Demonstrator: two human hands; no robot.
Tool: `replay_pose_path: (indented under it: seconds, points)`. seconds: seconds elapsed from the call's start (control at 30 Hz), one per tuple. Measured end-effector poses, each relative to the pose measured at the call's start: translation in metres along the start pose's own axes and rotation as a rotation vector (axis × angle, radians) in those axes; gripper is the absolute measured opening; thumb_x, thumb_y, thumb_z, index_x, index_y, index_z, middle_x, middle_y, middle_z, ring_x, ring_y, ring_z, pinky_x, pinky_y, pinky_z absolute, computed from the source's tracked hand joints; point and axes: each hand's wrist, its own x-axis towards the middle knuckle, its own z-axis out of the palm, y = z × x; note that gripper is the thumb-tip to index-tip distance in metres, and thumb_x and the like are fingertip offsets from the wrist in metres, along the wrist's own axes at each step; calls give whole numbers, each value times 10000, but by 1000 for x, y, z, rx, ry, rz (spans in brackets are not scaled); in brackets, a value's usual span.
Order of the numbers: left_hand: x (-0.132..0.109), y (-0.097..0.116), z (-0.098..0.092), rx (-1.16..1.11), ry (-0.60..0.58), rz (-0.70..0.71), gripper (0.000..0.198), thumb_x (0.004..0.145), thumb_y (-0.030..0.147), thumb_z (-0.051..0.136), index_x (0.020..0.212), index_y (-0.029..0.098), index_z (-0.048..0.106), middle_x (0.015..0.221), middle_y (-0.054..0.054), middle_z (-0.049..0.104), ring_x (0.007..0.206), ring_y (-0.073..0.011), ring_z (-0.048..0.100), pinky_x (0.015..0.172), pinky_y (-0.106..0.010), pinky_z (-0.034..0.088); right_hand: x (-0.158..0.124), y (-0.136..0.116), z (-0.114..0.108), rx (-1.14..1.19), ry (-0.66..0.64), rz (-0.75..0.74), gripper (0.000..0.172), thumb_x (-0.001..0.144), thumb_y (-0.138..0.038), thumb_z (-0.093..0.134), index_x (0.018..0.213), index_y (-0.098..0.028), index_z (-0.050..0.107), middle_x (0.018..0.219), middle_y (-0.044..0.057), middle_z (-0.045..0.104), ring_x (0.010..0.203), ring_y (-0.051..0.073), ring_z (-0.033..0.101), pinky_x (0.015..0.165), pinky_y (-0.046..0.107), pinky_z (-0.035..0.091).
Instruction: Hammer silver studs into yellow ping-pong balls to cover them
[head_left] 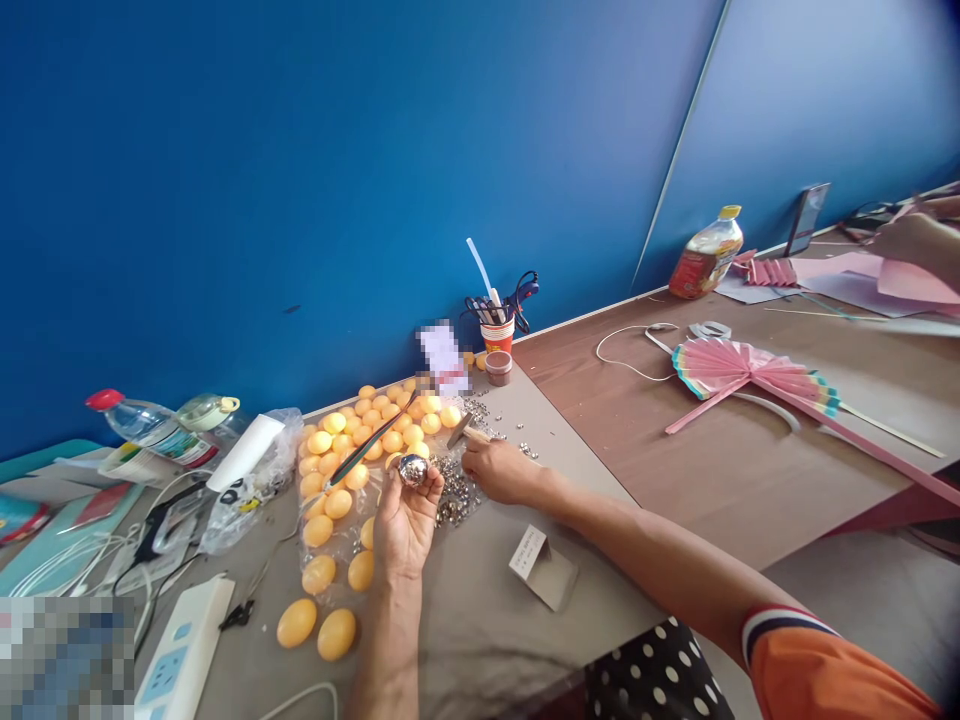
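Note:
My left hand (403, 535) is palm up, its fingers wrapped round a ball (413, 468) covered in shiny silver studs. To the right of it, my right hand (499, 472) grips a small hammer (460, 430) by its pale wooden handle; the dark head points toward the wall, apart from the ball. Between and below the hands lies a heap of loose silver studs (454, 495), some scattered farther back. Left of my left hand, many orange-yellow plastic balls (337, 503) lie on clear plastic, with a dark strap (367, 450) across them.
An open small cardboard box (544, 570) lies right of my forearm. At the wall stand a cup of tools (497, 335) and a jar (498, 368). A power strip (184, 650) and bottles (150, 425) are at left. A pink paper fan (720, 365) and another person's hand (919, 245) are at right.

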Motion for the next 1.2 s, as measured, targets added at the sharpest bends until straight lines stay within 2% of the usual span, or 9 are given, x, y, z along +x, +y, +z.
replay_pose_path:
  seconds: [0.17,0.33,0.4,0.53,0.73,0.87,0.93,1.1,1.2]
  points:
    - [-3,1,4,-33,-27,-11,241,878,335,679,1102,249,699,986,-50,751,895,-169,722,859,-308,603,-1,-2,-2,202,128,45,165,875,-93,505,904,-148,658,959,84,662,804,160,605,733,241,456]
    - [-7,4,11,-37,-94,-38,276,870,360,665,1103,214,692,1106,-109,737,1084,-234,693,960,-383,572,0,-1,2,332,221,47,159,821,-51,518,822,-154,639,911,66,645,775,146,583,713,228,446]
    - [-8,3,13,-20,-108,-17,297,844,303,701,1126,210,681,1143,-111,729,1128,-243,678,983,-388,557,2,0,5,416,278,53,157,792,-33,530,796,-158,626,884,53,641,754,136,575,699,221,438]
    - [-8,1,14,4,-63,30,366,769,171,768,1124,193,682,1081,-105,750,1001,-204,723,915,-323,578,5,1,5,602,341,99,159,740,-14,555,746,-168,596,775,8,620,675,115,538,671,218,416]
    - [-11,0,16,80,-41,41,313,731,307,835,993,185,714,936,-87,766,695,-127,689,706,-257,594,4,-3,-3,829,321,140,103,749,-84,576,713,-180,583,678,-31,563,640,110,502,657,234,398]
    - [-14,1,21,100,-75,55,233,752,367,814,859,194,700,863,-63,740,601,-102,587,591,-236,543,4,-4,-5,1025,266,130,38,756,-170,605,724,-178,587,644,-41,524,606,105,462,601,236,372]
    - [-15,1,23,106,-85,49,222,776,395,789,834,201,697,843,-54,720,586,-106,553,562,-247,519,4,-4,-6,1138,228,109,71,758,-229,622,735,-175,584,635,-45,509,586,99,434,567,234,349]
    - [-18,2,28,130,-129,7,354,776,422,785,1079,256,708,808,-35,680,586,-117,532,568,-264,496,2,-5,-11,1352,157,93,215,749,-358,677,749,-166,580,587,-65,456,531,78,350,512,231,269]
    - [-19,0,30,153,-135,2,403,771,401,791,1140,271,692,798,-17,665,586,-119,536,575,-267,492,2,-8,-12,1438,125,88,280,742,-411,711,756,-165,578,570,-72,450,514,71,328,504,235,244]
